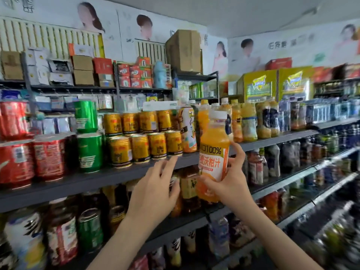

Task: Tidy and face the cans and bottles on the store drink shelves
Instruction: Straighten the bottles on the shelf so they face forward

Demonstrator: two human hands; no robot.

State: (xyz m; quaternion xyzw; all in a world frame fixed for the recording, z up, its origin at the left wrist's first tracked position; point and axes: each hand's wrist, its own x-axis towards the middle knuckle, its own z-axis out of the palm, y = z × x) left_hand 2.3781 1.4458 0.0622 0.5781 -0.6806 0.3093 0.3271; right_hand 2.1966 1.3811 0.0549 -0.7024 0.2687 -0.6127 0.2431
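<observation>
Before the drink shelf (pixel 78 183), the right hand (pixel 231 184) grasps an orange juice bottle (pixel 213 152) about its lower half, upright, label outward. Matching bottles (pixel 249 121) stand just behind and to its right. The left hand (pixel 153 190), fingers loose and empty, hovers just below the gold cans (pixel 155 146).

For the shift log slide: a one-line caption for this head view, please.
Right hand holds an orange juice bottle upright at the shelf; left hand extends toward the gold cans.
</observation>
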